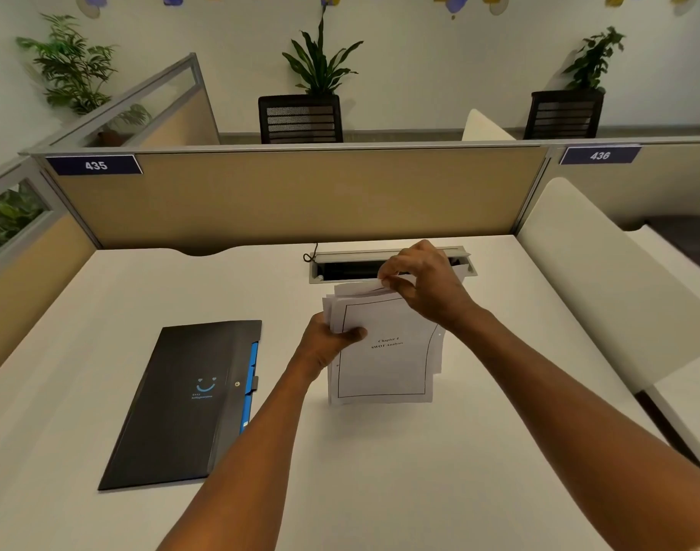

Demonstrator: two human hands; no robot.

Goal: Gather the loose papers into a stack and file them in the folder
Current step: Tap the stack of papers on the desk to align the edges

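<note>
The folder (185,399) lies closed on the desk (459,471), left of the papers (384,351) and apart from them. The papers are held upright on their lower edge: the left edge is gripped by the left hand (332,340), the top edge pinched by the right hand (424,288). Squaring is judged in hand; next, the folder must be opened.

I see bright, even overhead light, with soft shadows on the pale desk (479,451). My wide lens bends the edges; the picture looks slightly soft throughout.
</note>
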